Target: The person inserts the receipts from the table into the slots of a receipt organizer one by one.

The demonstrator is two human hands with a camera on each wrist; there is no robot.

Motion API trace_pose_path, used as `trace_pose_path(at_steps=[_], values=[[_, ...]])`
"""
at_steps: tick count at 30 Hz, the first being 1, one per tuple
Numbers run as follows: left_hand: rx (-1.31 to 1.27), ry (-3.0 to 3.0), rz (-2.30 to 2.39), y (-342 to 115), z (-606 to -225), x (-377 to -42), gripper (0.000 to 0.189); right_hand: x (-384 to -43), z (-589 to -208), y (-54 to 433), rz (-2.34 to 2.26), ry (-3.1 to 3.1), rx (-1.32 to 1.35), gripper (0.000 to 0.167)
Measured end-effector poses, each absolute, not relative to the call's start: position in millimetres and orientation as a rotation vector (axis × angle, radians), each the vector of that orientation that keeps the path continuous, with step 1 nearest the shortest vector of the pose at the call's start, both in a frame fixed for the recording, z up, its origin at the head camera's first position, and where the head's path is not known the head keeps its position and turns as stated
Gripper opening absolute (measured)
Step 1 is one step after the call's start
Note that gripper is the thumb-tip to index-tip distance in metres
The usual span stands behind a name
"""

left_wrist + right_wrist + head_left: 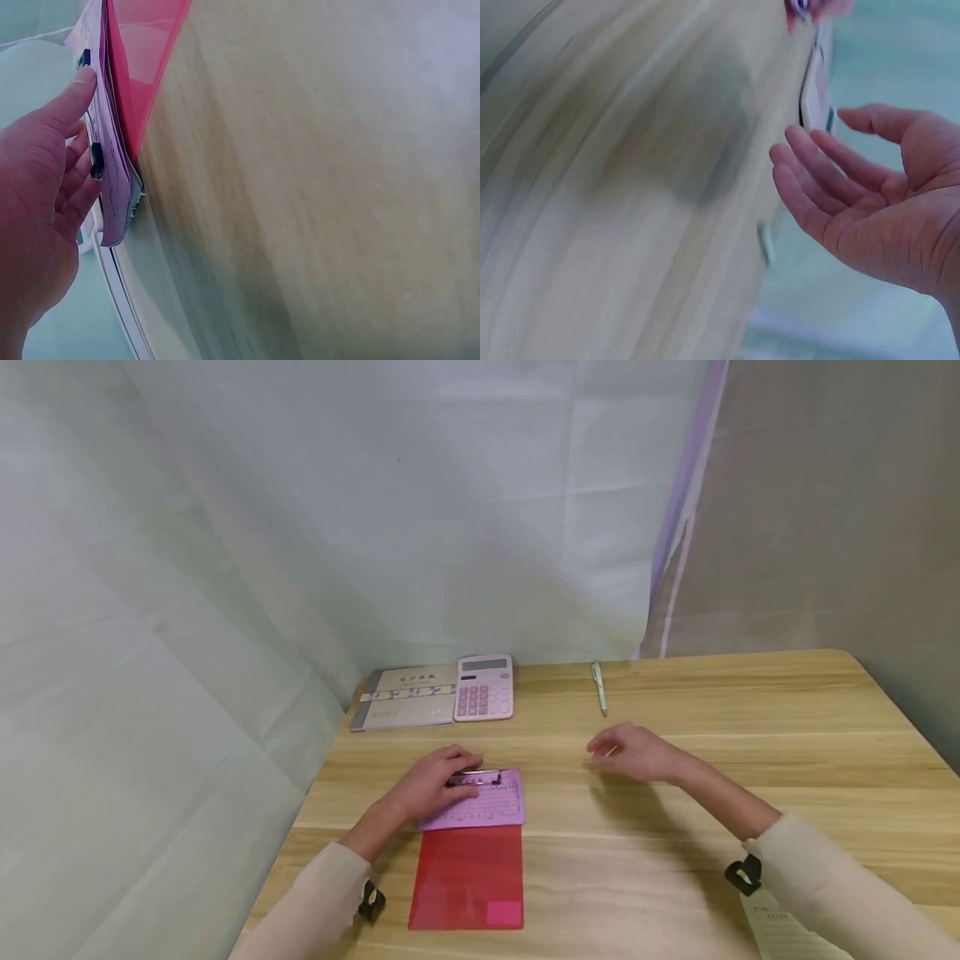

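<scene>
A small purple clipboard (487, 806) with a printed grid and a metal clip (480, 777) lies across the upper end of a translucent red folder (468, 877). My left hand (435, 785) is at the clip, thumb on its near side and fingers on its far side. In the left wrist view, the thumb (79, 94) overlaps the clip, and paper edges (136, 196) show beneath the clipboard. My right hand (633, 752) hovers above the table with nothing in it, its fingers loosely bent. Beyond that hand lies a pale green pen (600, 687).
At the back left, a pink calculator (484, 687) lies against a beige notebook (408, 697) with a patterned band. A pale green lined sheet (787, 931) lies partly under the right sleeve. Fabric hangs behind the wooden table (765, 727).
</scene>
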State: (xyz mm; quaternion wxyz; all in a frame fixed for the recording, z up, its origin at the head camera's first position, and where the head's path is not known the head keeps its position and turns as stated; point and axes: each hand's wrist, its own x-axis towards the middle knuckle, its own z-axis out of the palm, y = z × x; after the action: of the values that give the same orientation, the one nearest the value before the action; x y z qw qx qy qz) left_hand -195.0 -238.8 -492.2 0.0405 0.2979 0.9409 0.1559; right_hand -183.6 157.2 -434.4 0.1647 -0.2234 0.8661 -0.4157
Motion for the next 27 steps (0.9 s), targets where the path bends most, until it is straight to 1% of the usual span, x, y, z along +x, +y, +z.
trace_pose_path(at_steps=[4,8,15,20,23,27], values=[[0.891,2.872,0.498,-239,-491,-194,0.053,-172,-427,205,-1.229,2.388,-0.675,0.040],[0.883,2.864,0.524,-239,-489,-193,0.050,-157,-424,253,-1.257,2.345,-0.702,0.043],[0.877,2.885,0.516,-240,-490,-192,0.049,-133,-433,332,-1.248,2.322,-0.739,0.049],[0.854,2.883,0.527,-241,-492,-193,0.048,-115,-446,378,-1.245,2.327,-0.695,0.044],[0.839,2.878,0.531,-241,-492,-192,0.048,-107,-453,398,-1.251,2.303,-0.624,0.042],[0.869,2.885,0.527,-242,-493,-192,0.044,-97,-459,419,-1.208,2.325,-0.530,0.030]])
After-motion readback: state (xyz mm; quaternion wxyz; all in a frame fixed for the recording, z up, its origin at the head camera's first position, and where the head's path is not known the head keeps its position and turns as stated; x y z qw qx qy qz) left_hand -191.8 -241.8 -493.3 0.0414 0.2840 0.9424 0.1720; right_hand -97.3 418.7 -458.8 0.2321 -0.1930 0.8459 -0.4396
